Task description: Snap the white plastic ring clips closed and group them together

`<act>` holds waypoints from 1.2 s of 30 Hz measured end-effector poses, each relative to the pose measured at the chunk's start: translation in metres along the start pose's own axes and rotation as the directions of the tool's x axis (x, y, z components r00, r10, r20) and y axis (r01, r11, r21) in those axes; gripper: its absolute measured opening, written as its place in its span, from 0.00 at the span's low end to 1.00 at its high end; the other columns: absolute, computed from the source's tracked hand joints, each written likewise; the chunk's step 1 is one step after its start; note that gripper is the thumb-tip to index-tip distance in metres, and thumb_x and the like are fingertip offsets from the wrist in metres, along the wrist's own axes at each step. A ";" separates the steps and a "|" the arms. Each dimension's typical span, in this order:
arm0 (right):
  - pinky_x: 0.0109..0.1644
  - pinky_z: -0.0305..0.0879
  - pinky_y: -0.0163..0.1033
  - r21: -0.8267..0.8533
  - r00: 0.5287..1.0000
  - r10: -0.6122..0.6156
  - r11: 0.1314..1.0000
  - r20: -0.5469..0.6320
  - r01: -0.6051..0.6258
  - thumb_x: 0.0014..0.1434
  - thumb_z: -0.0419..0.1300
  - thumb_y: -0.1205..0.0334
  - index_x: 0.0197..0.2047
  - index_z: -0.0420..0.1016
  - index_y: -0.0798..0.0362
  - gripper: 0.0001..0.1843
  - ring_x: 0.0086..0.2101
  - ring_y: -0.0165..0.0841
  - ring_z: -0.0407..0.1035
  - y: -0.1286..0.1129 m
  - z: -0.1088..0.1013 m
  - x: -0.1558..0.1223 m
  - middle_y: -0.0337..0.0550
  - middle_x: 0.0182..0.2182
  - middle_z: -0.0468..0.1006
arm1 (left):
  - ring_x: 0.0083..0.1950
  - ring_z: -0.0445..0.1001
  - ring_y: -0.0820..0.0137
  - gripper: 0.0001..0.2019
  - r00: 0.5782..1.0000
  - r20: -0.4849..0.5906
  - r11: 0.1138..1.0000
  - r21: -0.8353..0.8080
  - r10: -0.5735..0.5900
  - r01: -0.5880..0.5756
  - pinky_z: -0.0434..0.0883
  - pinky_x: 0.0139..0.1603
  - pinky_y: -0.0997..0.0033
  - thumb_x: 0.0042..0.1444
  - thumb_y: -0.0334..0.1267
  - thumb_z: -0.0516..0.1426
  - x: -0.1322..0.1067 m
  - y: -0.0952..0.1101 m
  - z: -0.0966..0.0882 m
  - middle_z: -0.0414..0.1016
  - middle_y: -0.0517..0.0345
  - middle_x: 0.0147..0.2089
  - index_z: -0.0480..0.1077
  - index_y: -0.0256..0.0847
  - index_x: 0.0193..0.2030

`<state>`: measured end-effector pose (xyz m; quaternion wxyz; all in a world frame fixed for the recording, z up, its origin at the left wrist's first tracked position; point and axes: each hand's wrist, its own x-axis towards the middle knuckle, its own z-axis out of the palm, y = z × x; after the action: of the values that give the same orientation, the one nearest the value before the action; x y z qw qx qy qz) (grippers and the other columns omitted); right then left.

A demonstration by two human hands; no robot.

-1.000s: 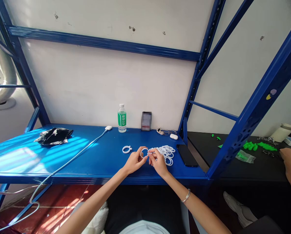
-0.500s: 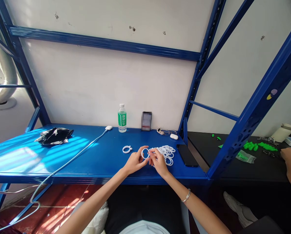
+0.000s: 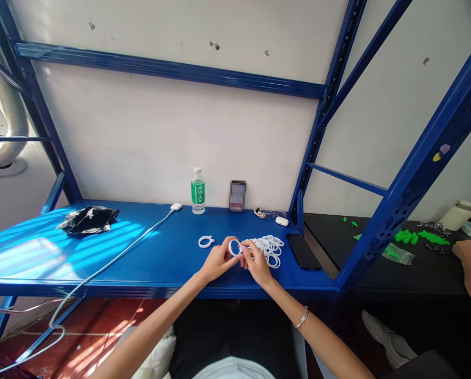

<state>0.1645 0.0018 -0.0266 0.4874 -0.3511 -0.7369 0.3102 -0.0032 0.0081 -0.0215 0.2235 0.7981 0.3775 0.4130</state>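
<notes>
Between my two hands is a white ring [image 3: 230,246], held just above the blue table. My left hand [image 3: 218,259] is closed on the ring's left and lower side. With thumb and fingers pinched, my right hand [image 3: 255,261] grips the ring's right side; the small part at its fingertips is too small to make out. A pile of white rings [image 3: 274,245] lies right behind and beside my right hand. Another white ring [image 3: 206,241], with a small knob on its edge, lies by itself to the left of my hands.
A black phone [image 3: 303,251] lies right of the pile. Behind stand a water bottle [image 3: 198,191] and an upright phone-like device [image 3: 237,196]. A white cable [image 3: 127,253] crosses the left side near a black bag [image 3: 88,220]. Another person's hand [image 3: 470,258] is at far right.
Both my hands stay in nearly the same place with the ring. At far right, the other person's hand has shifted slightly.
</notes>
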 end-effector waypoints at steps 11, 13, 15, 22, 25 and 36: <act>0.24 0.60 0.32 -0.101 0.997 -0.002 0.995 -0.077 -0.006 0.68 0.47 0.50 0.46 0.68 0.52 0.16 0.18 0.29 0.63 0.004 0.000 0.001 0.34 0.18 0.68 | 0.21 0.62 0.74 0.22 0.999 -0.023 0.999 -0.003 -0.036 0.036 0.55 0.23 0.78 0.59 0.50 0.53 0.003 -0.001 0.000 0.62 0.67 0.22 0.58 0.39 0.56; 0.24 0.60 0.32 -0.100 0.995 0.001 0.995 -0.103 -0.012 0.68 0.47 0.49 0.46 0.68 0.52 0.16 0.18 0.29 0.63 0.004 -0.001 0.001 0.34 0.18 0.68 | 0.21 0.62 0.74 0.23 0.999 -0.020 0.999 0.014 -0.031 0.031 0.55 0.22 0.78 0.59 0.50 0.53 0.004 -0.002 0.000 0.62 0.67 0.22 0.58 0.39 0.56; 0.24 0.59 0.32 -0.089 0.992 0.006 0.996 -0.124 -0.017 0.68 0.47 0.49 0.45 0.68 0.52 0.16 0.18 0.29 0.62 0.003 -0.002 0.001 0.34 0.18 0.67 | 0.21 0.62 0.74 0.23 1.000 -0.007 0.998 0.054 -0.026 0.026 0.54 0.22 0.77 0.59 0.50 0.53 0.004 -0.003 0.000 0.61 0.68 0.21 0.58 0.39 0.56; 0.24 0.60 0.31 -0.069 0.992 0.027 0.997 -0.124 -0.036 0.67 0.49 0.50 0.44 0.67 0.52 0.15 0.19 0.29 0.63 0.001 -0.002 0.001 0.34 0.18 0.67 | 0.25 0.67 0.71 0.23 1.000 0.017 0.959 0.284 -0.016 0.011 0.58 0.24 0.75 0.59 0.52 0.52 0.004 -0.006 0.001 0.66 0.63 0.25 0.62 0.39 0.55; 0.25 0.61 0.31 -0.106 0.992 0.019 0.994 -0.123 -0.032 0.67 0.49 0.53 0.47 0.67 0.52 0.14 0.20 0.29 0.65 0.001 -0.001 0.001 0.34 0.19 0.68 | 0.35 0.71 0.67 0.20 0.998 -0.059 0.934 0.358 0.024 -0.001 0.66 0.30 0.72 0.59 0.50 0.53 0.005 -0.007 0.000 0.71 0.53 0.39 0.63 0.41 0.54; 0.27 0.57 0.33 -0.524 0.984 -0.134 0.850 -0.116 0.054 0.62 0.48 0.66 0.47 0.69 0.52 0.12 0.22 0.30 0.67 0.001 0.001 -0.003 0.36 0.22 0.72 | 0.48 0.69 0.57 0.18 0.944 -0.300 0.773 0.564 -0.135 0.290 0.68 0.48 0.61 0.55 0.44 0.55 0.014 -0.048 -0.042 0.70 0.48 0.44 0.68 0.37 0.50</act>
<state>0.1646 0.0004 -0.0293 0.4427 -0.4549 -0.7712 0.0486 -0.0527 0.0502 -0.0234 -0.0433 0.7227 0.6013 0.3381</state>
